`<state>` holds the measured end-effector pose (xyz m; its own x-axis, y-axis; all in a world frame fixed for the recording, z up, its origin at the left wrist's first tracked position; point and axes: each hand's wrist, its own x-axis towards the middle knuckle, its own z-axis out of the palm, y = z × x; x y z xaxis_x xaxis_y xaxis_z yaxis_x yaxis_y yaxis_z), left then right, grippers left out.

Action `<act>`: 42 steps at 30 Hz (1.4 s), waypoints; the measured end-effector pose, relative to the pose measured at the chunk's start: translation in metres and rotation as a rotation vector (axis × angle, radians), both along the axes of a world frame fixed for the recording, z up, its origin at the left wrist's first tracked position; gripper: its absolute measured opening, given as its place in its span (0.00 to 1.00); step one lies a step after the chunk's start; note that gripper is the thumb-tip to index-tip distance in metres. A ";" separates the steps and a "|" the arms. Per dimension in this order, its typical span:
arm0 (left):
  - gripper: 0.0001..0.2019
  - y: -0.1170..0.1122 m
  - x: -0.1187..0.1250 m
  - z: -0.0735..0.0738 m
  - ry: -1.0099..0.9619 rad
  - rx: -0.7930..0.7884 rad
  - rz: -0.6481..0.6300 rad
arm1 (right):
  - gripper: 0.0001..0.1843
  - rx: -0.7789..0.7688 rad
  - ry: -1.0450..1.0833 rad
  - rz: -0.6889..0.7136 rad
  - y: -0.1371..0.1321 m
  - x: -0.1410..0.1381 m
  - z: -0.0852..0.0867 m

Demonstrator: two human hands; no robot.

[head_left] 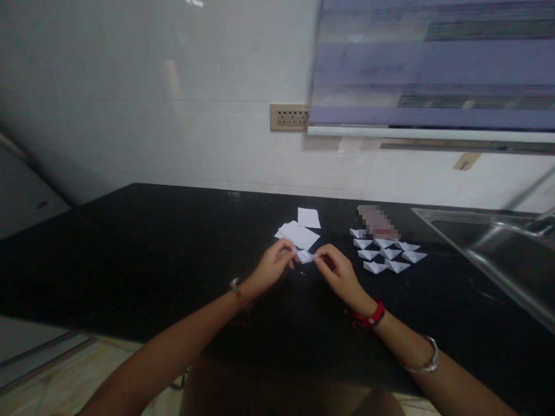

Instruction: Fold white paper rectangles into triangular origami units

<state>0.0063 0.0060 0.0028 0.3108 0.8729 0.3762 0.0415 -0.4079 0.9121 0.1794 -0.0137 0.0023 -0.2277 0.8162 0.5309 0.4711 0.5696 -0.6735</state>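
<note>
Where the two hands meet low over the counter (151,248), I see a small folded paper piece (306,256) pinched between them; the left hand (271,267) has thumb and fingers closed on its left end, and the right hand (340,274) has its fingertips closed on the right end, so both grip the same piece; it sits over the dark stone at about the middle of my view, and I cannot tell whether its lower edge touches the surface.

On the left wrist I make out a thin bracelet (235,286); on the right wrist a red band (370,318), and further up that forearm a silver bangle (427,361).

Just beyond the hands lie a few flat white sheets (299,234), overlapping, with one smaller sheet (309,218) just behind them; to the right of the right hand, near it but not touching, a cluster of folded paper triangles (388,254) lies in loose rows on the counter; behind those rests a long object (376,222) that is blurred out, so I cannot say what it is.

Far right, a steel sink (489,242) is set into the counter; on the pale wall (151,86) behind, a socket strip (289,117) sits just left of a striped window blind (433,63).
</note>
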 end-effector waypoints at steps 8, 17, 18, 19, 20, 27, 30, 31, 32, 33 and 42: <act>0.04 -0.002 -0.001 -0.005 0.074 0.019 -0.073 | 0.07 -0.026 0.015 0.041 0.001 0.001 0.000; 0.05 0.001 -0.002 -0.004 0.059 -0.026 -0.018 | 0.07 -0.070 0.137 0.016 0.001 0.001 -0.002; 0.05 0.001 -0.002 -0.004 0.032 -0.054 0.001 | 0.07 -0.071 0.149 0.014 0.001 0.001 -0.001; 0.05 0.001 -0.001 -0.003 0.012 -0.071 0.021 | 0.07 -0.073 0.157 0.010 0.000 0.001 -0.001; 0.05 0.001 -0.001 -0.002 -0.005 -0.081 0.035 | 0.07 -0.071 0.163 0.005 0.000 0.000 0.000; 0.05 -0.002 0.003 0.005 -0.107 -0.125 0.035 | 0.06 -0.033 0.197 0.019 -0.001 -0.002 0.007; 0.05 -0.002 0.001 0.006 -0.114 -0.118 0.013 | 0.06 -0.030 0.194 0.032 -0.001 -0.001 0.007; 0.05 -0.001 0.001 0.005 -0.109 -0.115 0.000 | 0.06 -0.037 0.181 0.036 -0.001 0.000 0.006; 0.04 -0.001 0.000 0.004 -0.099 -0.115 -0.014 | 0.06 -0.046 0.161 0.041 0.000 0.001 0.005; 0.04 -0.001 -0.001 0.003 -0.089 -0.118 -0.027 | 0.06 -0.056 0.137 0.047 0.000 0.002 0.004; 0.06 -0.001 -0.004 -0.002 0.007 -0.080 -0.104 | 0.09 -0.292 0.179 0.061 0.005 0.002 0.000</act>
